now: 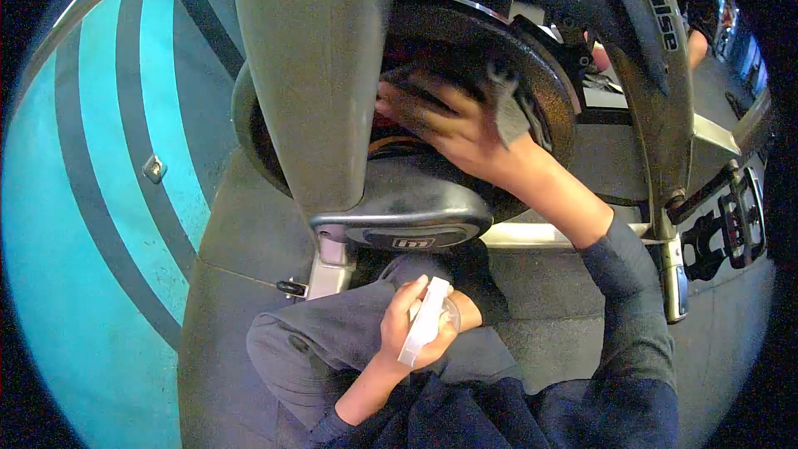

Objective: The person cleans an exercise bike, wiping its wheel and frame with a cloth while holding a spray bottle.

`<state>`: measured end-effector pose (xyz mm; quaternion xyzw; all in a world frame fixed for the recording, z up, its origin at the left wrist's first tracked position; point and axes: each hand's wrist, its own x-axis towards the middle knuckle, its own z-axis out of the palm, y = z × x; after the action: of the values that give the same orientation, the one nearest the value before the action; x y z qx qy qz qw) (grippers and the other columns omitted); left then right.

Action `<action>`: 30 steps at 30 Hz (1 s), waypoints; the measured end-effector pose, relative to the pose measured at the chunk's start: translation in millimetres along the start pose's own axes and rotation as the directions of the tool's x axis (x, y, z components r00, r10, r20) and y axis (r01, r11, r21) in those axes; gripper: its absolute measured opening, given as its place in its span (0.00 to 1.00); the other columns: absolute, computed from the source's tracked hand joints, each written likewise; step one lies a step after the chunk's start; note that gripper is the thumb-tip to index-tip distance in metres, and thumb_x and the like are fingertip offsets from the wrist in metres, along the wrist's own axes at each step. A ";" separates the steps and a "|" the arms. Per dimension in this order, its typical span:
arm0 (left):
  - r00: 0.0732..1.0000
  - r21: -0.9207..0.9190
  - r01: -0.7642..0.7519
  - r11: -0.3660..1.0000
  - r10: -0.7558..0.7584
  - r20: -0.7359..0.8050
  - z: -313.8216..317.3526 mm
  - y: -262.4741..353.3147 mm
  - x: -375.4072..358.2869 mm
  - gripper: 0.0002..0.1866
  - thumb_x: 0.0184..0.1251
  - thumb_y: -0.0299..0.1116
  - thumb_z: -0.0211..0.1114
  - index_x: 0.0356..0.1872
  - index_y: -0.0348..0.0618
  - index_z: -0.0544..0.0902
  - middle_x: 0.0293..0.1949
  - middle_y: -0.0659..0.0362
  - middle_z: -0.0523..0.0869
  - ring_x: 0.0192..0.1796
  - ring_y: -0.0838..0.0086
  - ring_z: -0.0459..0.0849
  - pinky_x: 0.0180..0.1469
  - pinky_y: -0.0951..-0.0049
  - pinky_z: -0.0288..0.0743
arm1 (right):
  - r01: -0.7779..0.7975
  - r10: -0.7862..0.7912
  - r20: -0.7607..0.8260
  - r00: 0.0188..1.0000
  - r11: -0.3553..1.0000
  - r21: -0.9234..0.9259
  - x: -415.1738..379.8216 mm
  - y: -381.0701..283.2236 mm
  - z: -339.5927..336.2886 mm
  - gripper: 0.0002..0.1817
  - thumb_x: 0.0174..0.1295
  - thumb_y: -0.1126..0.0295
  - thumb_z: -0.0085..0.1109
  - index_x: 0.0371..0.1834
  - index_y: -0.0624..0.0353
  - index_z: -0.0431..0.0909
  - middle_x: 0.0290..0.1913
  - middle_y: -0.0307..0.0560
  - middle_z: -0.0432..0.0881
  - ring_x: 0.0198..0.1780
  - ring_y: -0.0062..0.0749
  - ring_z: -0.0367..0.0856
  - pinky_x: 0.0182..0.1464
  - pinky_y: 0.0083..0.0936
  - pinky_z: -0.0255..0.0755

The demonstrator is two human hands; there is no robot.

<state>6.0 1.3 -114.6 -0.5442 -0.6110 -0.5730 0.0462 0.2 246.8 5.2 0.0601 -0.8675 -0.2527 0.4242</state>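
My left hand (pixel 407 328) is over my lap, its fingers wrapped round what looks like a spray bottle (pixel 426 328). The bottle has a long white head, and a clear rounded part shows beside it. My right hand (pixel 453 120) reaches in behind the grey upright (pixel 312 66) of an exercise bike, at its dark wheel (pixel 553 75). A grey cloth (pixel 507 108) bunches against that hand near the wrist and seems to be held in it. Motion blurs the fingers, and their tips are partly hidden behind the upright.
A rounded black cover (pixel 407 216) sits low on the bike. A pale crossbar (pixel 532 235) runs right to another frame post (pixel 673 150). A black pedal (pixel 736 224) stands at the right. Turquoise striped flooring (pixel 91 241) lies left. Part of another person (pixel 697 48) shows at the upper right.
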 end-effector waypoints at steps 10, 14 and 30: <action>1.000 -0.057 -0.026 0.998 0.027 0.007 0.8 1.6 3.4 0.33 0.51 0.26 0.67 0.59 0.29 0.63 0.45 0.44 0.82 0.43 0.55 0.83 0.49 0.60 0.77 | -0.080 0.087 0.037 0.996 0.982 -0.170 5.6 -16.7 -11.3 0.29 0.53 0.65 0.47 0.64 0.40 0.71 0.69 0.28 0.67 0.65 0.27 0.65 0.63 0.33 0.58; 0.996 0.014 -0.093 0.996 0.093 0.013 2.3 5.9 2.9 0.33 0.49 0.26 0.68 0.57 0.27 0.64 0.43 0.43 0.80 0.41 0.53 0.82 0.46 0.58 0.77 | -0.101 0.129 0.081 0.988 0.954 -0.281 -35.1 -12.4 -25.8 0.28 0.53 0.65 0.48 0.62 0.39 0.74 0.68 0.24 0.66 0.57 0.24 0.68 0.52 0.21 0.64; 0.998 -0.079 -0.052 0.996 0.054 0.017 4.0 14.0 13.7 0.33 0.53 0.25 0.66 0.60 0.30 0.62 0.42 0.44 0.82 0.41 0.57 0.83 0.44 0.63 0.78 | -0.045 0.079 0.077 0.994 0.928 -0.370 -16.0 -17.4 -6.3 0.31 0.53 0.63 0.46 0.66 0.36 0.69 0.70 0.23 0.63 0.64 0.21 0.65 0.56 0.29 0.57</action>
<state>12.8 9.2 -97.6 -0.5671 -0.5739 -0.5897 0.0340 13.3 234.4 -11.3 -0.0591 -0.8246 -0.3995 0.3962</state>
